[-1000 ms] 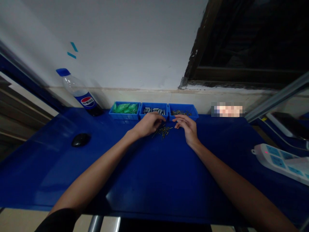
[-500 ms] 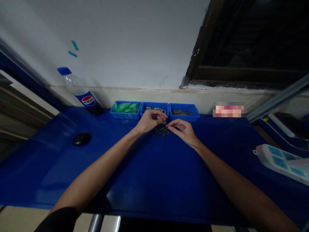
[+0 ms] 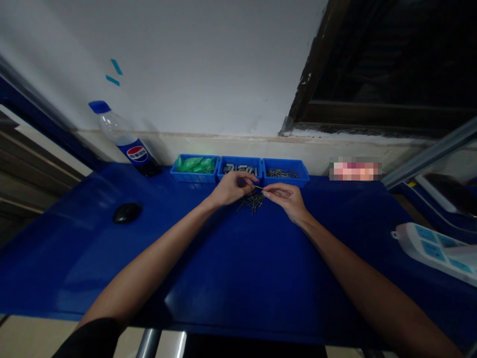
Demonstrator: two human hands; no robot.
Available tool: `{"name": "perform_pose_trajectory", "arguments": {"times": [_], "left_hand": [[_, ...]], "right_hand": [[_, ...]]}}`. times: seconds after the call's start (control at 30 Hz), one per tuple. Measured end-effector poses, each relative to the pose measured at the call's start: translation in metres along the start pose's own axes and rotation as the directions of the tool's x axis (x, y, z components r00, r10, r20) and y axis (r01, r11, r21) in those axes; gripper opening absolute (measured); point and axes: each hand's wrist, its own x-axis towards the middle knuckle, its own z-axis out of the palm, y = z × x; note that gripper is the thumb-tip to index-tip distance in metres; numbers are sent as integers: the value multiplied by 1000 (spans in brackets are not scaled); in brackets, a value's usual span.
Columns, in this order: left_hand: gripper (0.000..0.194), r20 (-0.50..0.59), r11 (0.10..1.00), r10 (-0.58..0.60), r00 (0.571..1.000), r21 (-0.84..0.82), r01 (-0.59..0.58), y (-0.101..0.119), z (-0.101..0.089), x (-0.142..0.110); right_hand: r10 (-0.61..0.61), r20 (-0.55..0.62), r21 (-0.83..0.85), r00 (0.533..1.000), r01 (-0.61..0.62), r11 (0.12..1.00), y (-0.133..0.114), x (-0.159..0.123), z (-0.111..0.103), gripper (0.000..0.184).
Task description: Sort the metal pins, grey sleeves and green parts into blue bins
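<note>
My right hand (image 3: 286, 198) pinches one end of a thin screw (image 3: 258, 187), which points left toward my other hand. My left hand (image 3: 233, 189) is closed at the thumb and fingers by the screw's other end; whatever lies in its fingertips is too small to make out. Under both hands, a loose pile of long brass-coloured screws (image 3: 254, 204) lies on the blue table (image 3: 238, 268). Just behind stands a blue bin of similar screws (image 3: 285, 180). Beside it, a bin of small grey-white parts (image 3: 222, 175) is partly hidden by my left hand.
Further left, a blue bin (image 3: 194, 177) contains green plastic film (image 3: 196, 164). A cola bottle (image 3: 136, 153) stands against the wall, with a black mouse (image 3: 126, 213) nearer me. On the right are a white power strip (image 3: 428, 246) and a blurred-out item (image 3: 356, 170).
My right hand has moved left from beside the pile and closed on a screw. My left hand has shifted slightly right. The two hands are now almost fingertip to fingertip above the pile.
</note>
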Motion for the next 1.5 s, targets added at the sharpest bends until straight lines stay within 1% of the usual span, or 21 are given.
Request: {"name": "perform_pose_trajectory", "arguments": {"times": [0.03, 0.1, 0.13, 0.17, 0.23, 0.3, 0.4, 0.63, 0.7, 0.77, 0.9, 1.03, 1.07, 1.13, 1.2, 1.27, 1.37, 1.43, 1.5], "left_hand": [[25, 2, 992, 37, 999, 122, -37, 1, -4, 0], [25, 31, 937, 100, 995, 334, -105, 3, -13, 0], [24, 84, 901, 108, 991, 413, -134, 5, -17, -1], [23, 166, 857, 95, 982, 487, -165, 6, -21, -1], [25, 307, 773, 65, 949, 586, -243, 7, -28, -3], [30, 373, 707, 35, 927, 647, -287, 7, -31, -5], [34, 379, 657, -10, 925, 700, -280, 5, -30, -7], [31, 327, 626, -75, 942, 751, -210, 8, -21, -8], [33, 326, 628, -86, 941, 751, -203, 10, -21, -9], [36, 328, 640, -69, 942, 739, -211, 10, -22, -10], [36, 331, 668, 4, 944, 701, -249, 9, -26, -9], [34, 336, 699, 107, 936, 644, -311, 9, -30, -5], [33, 325, 722, 135, 936, 614, -318, 10, -30, -4], [31, 274, 795, 184, 944, 523, -307, 10, -28, -2], [29, 214, 872, 216, 953, 397, -287, 11, -25, -1], [27, 160, 921, 231, 960, 282, -268, 12, -21, -1], [24, 107, 946, 240, 965, 197, -257, 14, -16, -2], [22, 95, 949, 240, 966, 186, -254, 14, -14, -3], [21, 99, 951, 234, 967, 185, -249, 13, -13, -3]], "right_hand": [[-5, -23, 3, 1000, 5, 1000, 0, 0, 0, 18], [-29, -89, -4, 996, 29, 1000, 1, 0, -1, 20], [-47, -129, -18, 991, 45, 999, 2, 1, -1, 22], [-67, -169, -37, 983, 61, 997, 2, 1, -2, 25], [-96, -220, -80, 971, 80, 994, 4, 3, -4, 35], [-108, -227, -109, 968, 85, 990, 5, 4, -5, 44], [-113, -211, -121, 971, 88, 989, 5, 5, -6, 49], [-100, -206, -110, 973, 79, 991, 2, 4, -5, 40], [-98, -202, -120, 974, 75, 990, 3, 3, -5, 40], [-100, -196, -126, 976, 76, 989, 3, 3, -5, 39], [-102, -175, -122, 979, 81, 989, 2, 3, -5, 37], [-102, -167, -131, 981, 81, 988, 0, 3, -4, 31], [-96, -160, -135, 982, 74, 988, 0, 3, -4, 29], [-76, -124, -137, 989, 59, 989, -1, 2, -3, 26], [-59, -57, -134, 997, 51, 990, -3, 1, -1, 26], [-45, 25, -121, 999, 48, 992, -5, 0, 0, 29], [-12, 110, -79, 994, 21, 997, -6, -2, 1, 30], [18, 117, -44, 993, -13, 999, -6, -2, 1, 28], [37, 95, -22, 995, -35, 999, -5, -2, 1, 26]]}}
